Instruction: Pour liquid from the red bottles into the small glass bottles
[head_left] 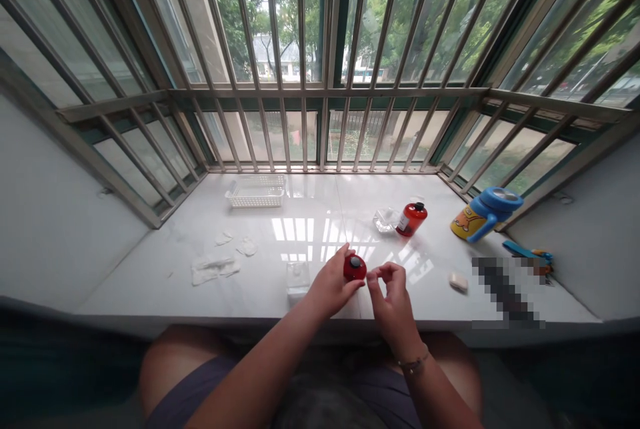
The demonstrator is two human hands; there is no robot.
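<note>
Over the white sill [165,255], the left hand [329,287] curls round a red bottle [354,273]. Beside it, the right hand [394,299] is pinched, contents unclear.

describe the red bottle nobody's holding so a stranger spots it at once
Below the barred window is a white ledge. On its right half, between a clear plastic piece and a blue-and-yellow mug, sits the red bottle with a black cap. A pale label shows on its side, and unlike the red one in the left hand, no hand holds it.
</note>
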